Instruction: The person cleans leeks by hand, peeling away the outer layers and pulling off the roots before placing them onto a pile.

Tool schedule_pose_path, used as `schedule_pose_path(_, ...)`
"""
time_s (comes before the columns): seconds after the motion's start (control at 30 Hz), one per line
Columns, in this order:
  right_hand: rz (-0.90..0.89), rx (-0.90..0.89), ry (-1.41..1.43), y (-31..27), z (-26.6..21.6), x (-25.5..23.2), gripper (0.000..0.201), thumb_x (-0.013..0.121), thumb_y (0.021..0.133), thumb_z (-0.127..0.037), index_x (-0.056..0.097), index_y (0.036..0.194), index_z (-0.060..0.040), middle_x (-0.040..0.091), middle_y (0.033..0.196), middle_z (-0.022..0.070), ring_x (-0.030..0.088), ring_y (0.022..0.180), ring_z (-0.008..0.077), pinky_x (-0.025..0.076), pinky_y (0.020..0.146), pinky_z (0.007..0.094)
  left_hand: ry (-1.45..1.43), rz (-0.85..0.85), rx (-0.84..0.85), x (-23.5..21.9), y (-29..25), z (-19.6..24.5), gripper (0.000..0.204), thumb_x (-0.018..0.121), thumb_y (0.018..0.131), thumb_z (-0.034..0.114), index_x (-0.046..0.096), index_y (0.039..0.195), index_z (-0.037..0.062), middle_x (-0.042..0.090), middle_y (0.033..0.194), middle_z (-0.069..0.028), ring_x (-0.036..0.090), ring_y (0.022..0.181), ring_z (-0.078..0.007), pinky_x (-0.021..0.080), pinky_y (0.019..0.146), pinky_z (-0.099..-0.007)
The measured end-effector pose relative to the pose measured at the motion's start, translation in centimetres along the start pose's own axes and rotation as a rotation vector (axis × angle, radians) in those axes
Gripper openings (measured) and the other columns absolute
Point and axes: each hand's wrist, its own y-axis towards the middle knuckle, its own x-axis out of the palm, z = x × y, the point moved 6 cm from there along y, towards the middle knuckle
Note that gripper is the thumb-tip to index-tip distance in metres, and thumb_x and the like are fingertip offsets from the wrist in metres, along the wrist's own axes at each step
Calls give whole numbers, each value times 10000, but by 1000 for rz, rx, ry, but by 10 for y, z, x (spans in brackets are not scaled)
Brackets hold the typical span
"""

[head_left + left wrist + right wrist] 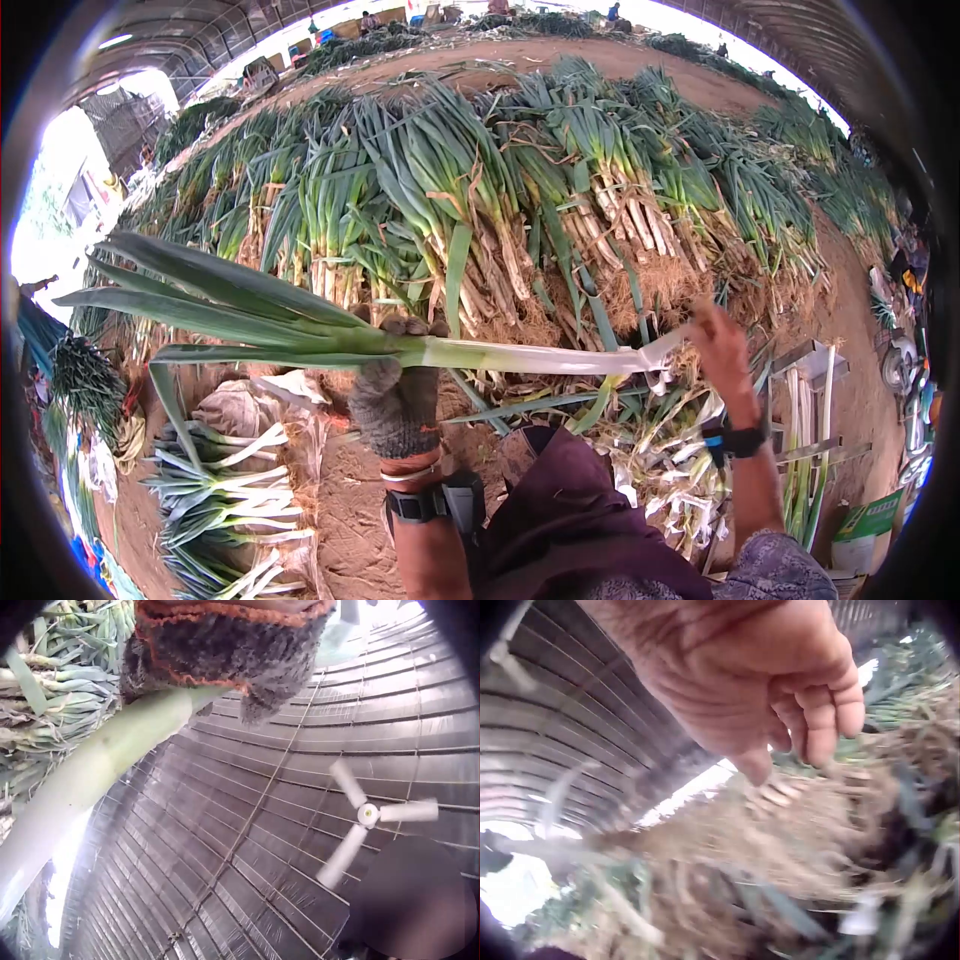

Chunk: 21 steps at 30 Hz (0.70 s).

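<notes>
Maroon cloth [570,510] worn by the person fills the near middle, and beyond it one long leek [520,357] is held crosswise above the dirt ground, green leaves to the left, white shank to the right. Gloved in grey knit, the left hand [393,405] has its grip wrapped round the leek where leaves meet shank. Bare, the right hand [725,355] is at the shank's right end, beside a pale loose strip [665,347]; its fingers are bent, but blur hides whether that grip pinches the strip, so I cannot tell. On the far side lie heaped bunches of leeks [430,180], many with roots toward the near side. Near left, a row of white-ended leeks [240,490] lies on the ground. Pale scraps [690,480] are strewn near right.
</notes>
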Motion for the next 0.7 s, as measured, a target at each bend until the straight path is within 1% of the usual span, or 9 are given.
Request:
schedule_pose_path(0.07,-285,-2,239,18,-107,21,355,683,762,-220,551,1053,-65,594,919,101,591,818,222,488,708,339,10,-40,-38,0,0,-10,665,657,664,39,405,1277,83,551,1018,-117,534,974,-288,354,951,-583)
schedule_pose_path(0.1,-249,-319,355,18,-145,41,367,691,753,-259,564,1035,-62,581,953,113,571,900,246,466,771,364,13,-41,-40,3,-1,-15,682,654,648,17,402,1278,83,549,1024,-116,532,977,-285,351,951,-586)
schedule_pose_path(0.13,-329,-447,410,17,-182,54,375,708,731,-196,577,1045,-38,575,1010,121,540,987,262,418,868,371,16,-43,-39,6,-1,-19,699,652,632,-6,400,1278,82,547,1031,-116,530,980,-282,349,951,-589)
schedule_pose_path(0.17,-354,-486,399,18,-207,69,369,720,714,-178,579,1024,-35,579,991,123,549,964,271,427,845,371,-10,-78,-75,12,-2,-22,705,644,627,-55,376,1268,66,558,1024,-92,534,1015,-266,413,961,-451)
schedule_pose_path(0.2,-379,-526,388,20,-225,81,365,732,698,-161,581,1003,-32,582,971,125,558,942,280,436,822,370,-3,-56,-84,14,-3,-22,710,646,625,-55,374,1269,69,555,1030,-92,533,1020,-262,419,957,-442)
schedule_pose_path(0.3,-425,-484,492,28,-241,94,348,748,667,-115,573,954,-26,587,918,120,576,887,282,458,743,369,-2,-47,-101,12,-4,-18,704,654,629,-61,380,1263,74,548,1046,-89,526,1042,-246,441,936,-417)
schedule_pose_path(0.5,-216,-609,640,25,-245,94,261,710,653,-109,502,797,-43,557,749,105,559,714,323,446,594,386,67,6,-83,20,-7,-5,625,660,674,-56,408,1234,61,545,1052,-99,531,1034,-266,450,918,-428)
schedule_pose_path(0.6,-229,-616,721,25,-242,90,237,680,654,-50,483,787,-49,543,731,93,559,712,313,446,623,396,133,83,-111,17,-11,-3,590,653,701,-45,404,1228,42,533,1068,-113,552,998,-287,464,892,-440)
schedule_pose_path(0.7,-137,-732,527,11,-249,71,200,640,673,-5,482,787,-52,540,724,84,555,697,305,449,669,400,208,154,-31,8,-8,-1,522,641,732,-26,423,1204,23,539,1054,-123,570,968,-285,485,869,-434)
